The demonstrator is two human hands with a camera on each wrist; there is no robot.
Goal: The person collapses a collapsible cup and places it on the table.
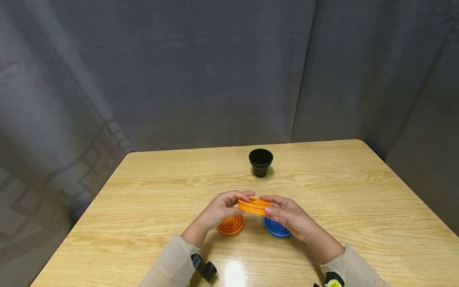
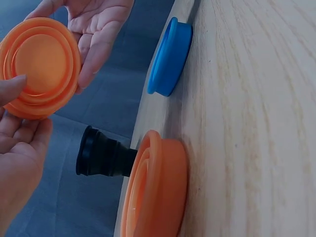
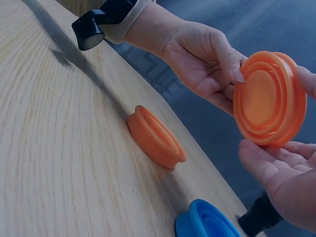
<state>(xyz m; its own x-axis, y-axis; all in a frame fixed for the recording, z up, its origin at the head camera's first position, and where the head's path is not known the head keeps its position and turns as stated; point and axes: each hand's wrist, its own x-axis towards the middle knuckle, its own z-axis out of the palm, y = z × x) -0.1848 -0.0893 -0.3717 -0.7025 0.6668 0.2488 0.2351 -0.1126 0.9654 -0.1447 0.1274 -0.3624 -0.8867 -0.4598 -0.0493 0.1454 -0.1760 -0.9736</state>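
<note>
An orange collapsible cup (image 1: 255,207), pressed flat into rings, is held above the table between both hands. My left hand (image 1: 226,205) grips its left edge, thumb on one face and fingers on the other. On the opposite edge my right hand (image 1: 291,217) grips it between thumb and fingers. In the left wrist view the ringed face of the held cup (image 2: 42,61) shows. Below the hands, a second flattened orange cup (image 1: 230,227) lies on the left and a flattened blue cup (image 1: 276,229) on the right, partly hidden by my right hand.
A black collapsible cup (image 1: 260,162), extended to full height, stands upright farther back on the wooden table (image 1: 172,179). Grey curtains (image 1: 215,79) hang behind the table and along its sides. Each wrist wears a strapped-on camera, such as the black one (image 1: 205,268) on the left.
</note>
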